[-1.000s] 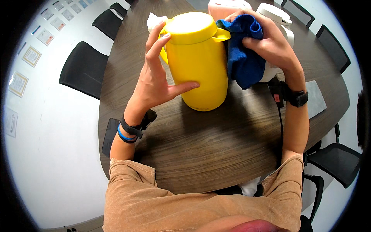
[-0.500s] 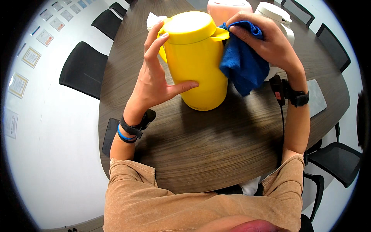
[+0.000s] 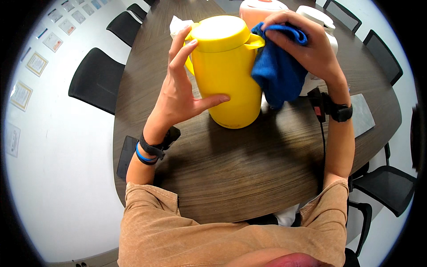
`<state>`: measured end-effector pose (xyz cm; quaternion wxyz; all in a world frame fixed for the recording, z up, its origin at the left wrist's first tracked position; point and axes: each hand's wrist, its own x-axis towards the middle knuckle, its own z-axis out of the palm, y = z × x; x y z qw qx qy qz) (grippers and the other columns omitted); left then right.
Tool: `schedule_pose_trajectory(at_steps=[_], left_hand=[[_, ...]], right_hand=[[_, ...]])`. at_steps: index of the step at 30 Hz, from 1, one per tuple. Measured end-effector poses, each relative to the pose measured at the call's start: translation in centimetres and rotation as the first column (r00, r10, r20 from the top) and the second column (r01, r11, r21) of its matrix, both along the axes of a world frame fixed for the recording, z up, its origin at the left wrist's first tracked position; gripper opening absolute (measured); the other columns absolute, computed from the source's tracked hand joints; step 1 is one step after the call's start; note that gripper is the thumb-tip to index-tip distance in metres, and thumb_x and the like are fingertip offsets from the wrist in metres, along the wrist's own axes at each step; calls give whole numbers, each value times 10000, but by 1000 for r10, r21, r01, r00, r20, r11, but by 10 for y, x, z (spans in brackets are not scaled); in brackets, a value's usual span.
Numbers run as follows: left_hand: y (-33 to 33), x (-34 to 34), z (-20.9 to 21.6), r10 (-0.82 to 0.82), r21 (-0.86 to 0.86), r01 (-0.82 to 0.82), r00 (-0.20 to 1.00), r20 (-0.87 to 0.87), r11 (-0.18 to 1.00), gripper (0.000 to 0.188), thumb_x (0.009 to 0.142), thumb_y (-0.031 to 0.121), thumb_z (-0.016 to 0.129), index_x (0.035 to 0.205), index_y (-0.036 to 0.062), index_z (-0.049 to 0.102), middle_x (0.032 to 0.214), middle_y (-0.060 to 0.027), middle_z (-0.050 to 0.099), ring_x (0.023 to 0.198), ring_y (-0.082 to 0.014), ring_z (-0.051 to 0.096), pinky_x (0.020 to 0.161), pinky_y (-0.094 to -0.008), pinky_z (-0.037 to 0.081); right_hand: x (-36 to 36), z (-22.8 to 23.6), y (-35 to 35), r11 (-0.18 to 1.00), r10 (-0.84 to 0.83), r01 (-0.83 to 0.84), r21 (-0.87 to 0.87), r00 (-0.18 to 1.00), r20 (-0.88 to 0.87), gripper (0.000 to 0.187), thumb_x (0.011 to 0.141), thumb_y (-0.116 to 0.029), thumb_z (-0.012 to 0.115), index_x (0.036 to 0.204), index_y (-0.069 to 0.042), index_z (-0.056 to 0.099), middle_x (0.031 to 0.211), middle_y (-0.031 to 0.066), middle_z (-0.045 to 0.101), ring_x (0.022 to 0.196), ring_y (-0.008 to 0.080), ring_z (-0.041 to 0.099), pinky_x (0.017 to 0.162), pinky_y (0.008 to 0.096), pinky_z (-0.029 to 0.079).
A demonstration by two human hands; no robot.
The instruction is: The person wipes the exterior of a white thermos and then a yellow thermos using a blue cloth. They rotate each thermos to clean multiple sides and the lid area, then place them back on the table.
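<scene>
A yellow thermos jug (image 3: 227,84) with a lid, a spout on its right and a handle on its left stands upright on the table in front of me. My left hand (image 3: 180,91) grips its left side, the thumb across the body and the fingertips up by the lid and handle. In my right hand (image 3: 307,44) is a bunched blue cloth (image 3: 280,69), pinched between thumb and fingers. The cloth hangs beside the spout and overlaps the jug's right edge. Whether it presses on the jug I cannot tell.
Behind the jug stand a pink container (image 3: 262,11) and a white jug (image 3: 322,20), partly hidden by my right hand. A white tissue (image 3: 178,26) is behind the handle. A dark phone (image 3: 127,156) lies by my left forearm, a grey flat item (image 3: 362,115) beyond the right one.
My right hand and the cloth have shifted slightly left, and the cloth's lower end hangs a little differently. My left hand keeps its hold on the jug.
</scene>
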<state>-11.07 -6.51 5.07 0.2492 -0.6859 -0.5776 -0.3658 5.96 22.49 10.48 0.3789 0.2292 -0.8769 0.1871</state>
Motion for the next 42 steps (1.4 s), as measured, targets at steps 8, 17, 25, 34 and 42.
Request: schedule_pose_trajectory(at_steps=[8, 17, 25, 34, 42], left_hand=[[-2, -1, 1, 30, 18, -29, 998, -53, 999, 1220, 701, 493, 970, 1598, 194, 199, 1688, -260, 221, 1540, -484, 308, 1238, -575, 361], [-1, 1, 4, 43, 30, -41, 996, -75, 999, 1225, 692, 495, 974, 1596, 188, 207, 1675, -258, 250, 1525, -478, 337, 1234, -574, 369], [1, 4, 6, 53, 51, -50, 997, -62, 997, 1178, 697, 477, 976, 1593, 174, 273, 1654, -254, 301, 1514, -463, 361, 1226, -568, 382], [-2, 17, 6, 276, 14, -279, 942, -188, 960, 1020, 755, 408, 942, 1599, 234, 397, 1677, -176, 321, 1511, -427, 370, 1199, -574, 395], [-4, -35, -28, 84, 49, -90, 989, 118, 995, 1184, 735, 480, 957, 1631, 157, 254, 1648, -248, 257, 1513, -411, 351, 1254, -552, 331]], right_hand=[[2, -4, -7, 979, 0, 38, -200, 982, 190, 334, 1021, -357, 718, 1266, -131, 733, 1136, 62, 734, 1025, 192, 718, 927, 322, 594], [9, 18, -42, 982, 86, -69, 173, 992, -92, 297, 877, -173, 866, 1157, -130, 777, 1103, 59, 701, 1013, 216, 718, 889, 324, 598], [13, 11, -57, 959, -164, 198, 204, 972, -170, 297, 864, -166, 850, 1131, -162, 722, 1129, 54, 677, 990, 273, 720, 861, 347, 621], [-5, -16, -22, 944, -228, 234, -232, 972, 53, 220, 992, -186, 686, 1189, -103, 631, 1068, 69, 647, 993, 186, 682, 869, 316, 571], [-14, -97, -33, 754, -64, 517, -406, 672, 738, 689, 1065, -498, 599, 1467, 18, 381, 1281, 192, 578, 1238, 267, 549, 1113, 404, 433]])
